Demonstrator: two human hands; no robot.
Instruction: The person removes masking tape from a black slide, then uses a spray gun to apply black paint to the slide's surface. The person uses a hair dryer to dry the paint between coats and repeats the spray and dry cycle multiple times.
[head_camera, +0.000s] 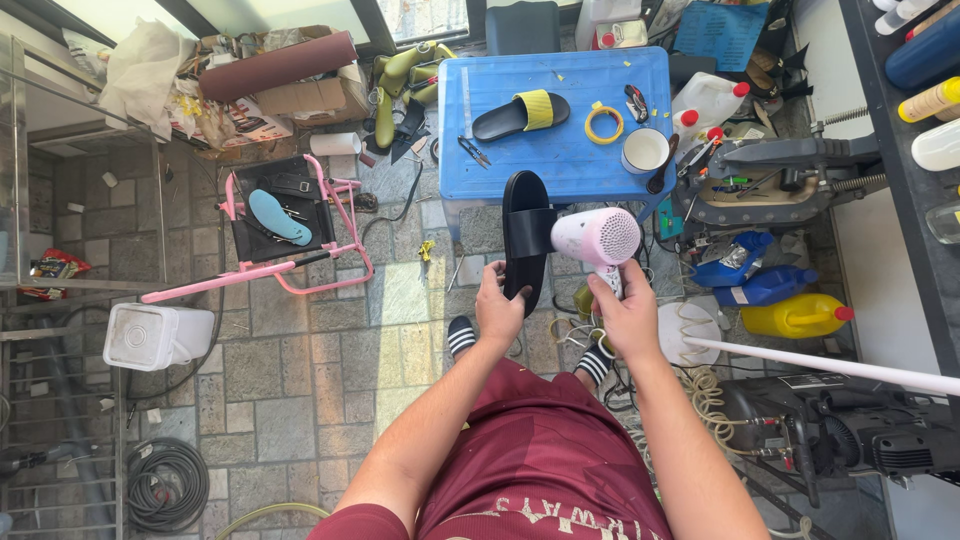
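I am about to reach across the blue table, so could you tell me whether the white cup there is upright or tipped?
Upright: the white cup stands on the blue table, round rim facing up.

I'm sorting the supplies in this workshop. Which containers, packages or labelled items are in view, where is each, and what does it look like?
Yellow jug: floor, right of the right hand; red cap.
Blue jugs: just above the yellow one; lying down.
White jug: beside the blue table; red cap.
Cardboard box: top left; brown, flat.
White tub: floor, left; square.
Snack wrapper: far left; red.
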